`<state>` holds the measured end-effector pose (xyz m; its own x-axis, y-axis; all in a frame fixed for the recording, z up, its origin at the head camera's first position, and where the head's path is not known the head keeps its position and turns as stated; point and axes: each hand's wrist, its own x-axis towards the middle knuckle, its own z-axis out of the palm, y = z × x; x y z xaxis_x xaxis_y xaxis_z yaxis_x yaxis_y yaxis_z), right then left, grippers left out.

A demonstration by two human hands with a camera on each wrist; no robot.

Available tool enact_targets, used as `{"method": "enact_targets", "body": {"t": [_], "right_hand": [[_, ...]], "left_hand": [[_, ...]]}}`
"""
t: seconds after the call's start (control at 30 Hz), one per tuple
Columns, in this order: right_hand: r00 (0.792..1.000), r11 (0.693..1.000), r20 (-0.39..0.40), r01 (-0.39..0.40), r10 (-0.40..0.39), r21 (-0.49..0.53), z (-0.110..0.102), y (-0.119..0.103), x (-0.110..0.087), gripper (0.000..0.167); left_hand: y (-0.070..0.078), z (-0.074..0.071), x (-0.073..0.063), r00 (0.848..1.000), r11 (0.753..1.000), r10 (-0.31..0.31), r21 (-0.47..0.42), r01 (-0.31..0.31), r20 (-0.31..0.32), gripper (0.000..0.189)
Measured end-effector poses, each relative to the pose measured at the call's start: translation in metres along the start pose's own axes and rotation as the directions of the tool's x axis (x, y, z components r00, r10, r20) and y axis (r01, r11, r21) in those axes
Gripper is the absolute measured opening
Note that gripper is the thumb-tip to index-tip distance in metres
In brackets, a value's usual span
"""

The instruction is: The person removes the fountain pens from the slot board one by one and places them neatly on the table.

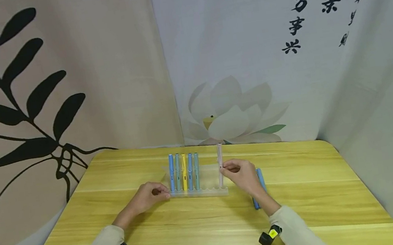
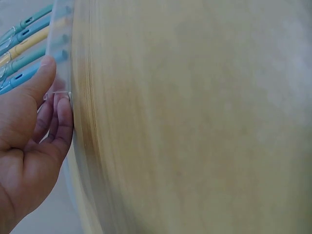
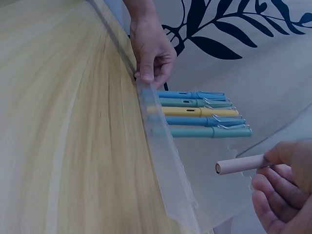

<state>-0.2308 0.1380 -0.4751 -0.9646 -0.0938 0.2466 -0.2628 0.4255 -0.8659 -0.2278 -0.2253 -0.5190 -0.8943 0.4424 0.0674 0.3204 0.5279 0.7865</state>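
Note:
A frosted clear pen rack (image 1: 215,192) stands on the table with a row of pens upright in its left part: blue (image 1: 171,172), green (image 1: 178,172), yellow (image 1: 184,172), blue (image 1: 190,172) and green (image 1: 197,171). At the rack's left end my left hand (image 1: 152,195) pinches the corner, thumb on the front wall in the left wrist view. My right hand (image 1: 240,173) holds a pale pink pen (image 3: 240,164) between thumb and fingers over the rack's right end. That pen is upright; in the right wrist view its lower end shows apart from the front wall.
To the right of the rack, a blue pen (image 1: 261,178) lies on the wooden table (image 1: 196,231), partly hidden by my right wrist; a second blue piece shows lower down. Printed curtains (image 1: 117,66) hang behind the table and at its right side.

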Motion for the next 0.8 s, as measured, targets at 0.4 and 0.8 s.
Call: {"method": "enact_targets", "body": {"t": [0.4,0.8], "right_hand": [[0.998,0.998,-0.013,-0.057,0.057,-0.019,-0.026,0.005,-0.012,0.020],[0.995,0.995,-0.051,-0.092,0.089,-0.048,-0.048,0.016,-0.021,0.024]], "left_hand": [[-0.005,0.001,0.002,1.000,1.000,-0.003,0.011,0.003,0.007,0.010],[-0.002,0.001,0.000,1.000,1.000,0.009,0.006,-0.009,0.000,0.011]]}}
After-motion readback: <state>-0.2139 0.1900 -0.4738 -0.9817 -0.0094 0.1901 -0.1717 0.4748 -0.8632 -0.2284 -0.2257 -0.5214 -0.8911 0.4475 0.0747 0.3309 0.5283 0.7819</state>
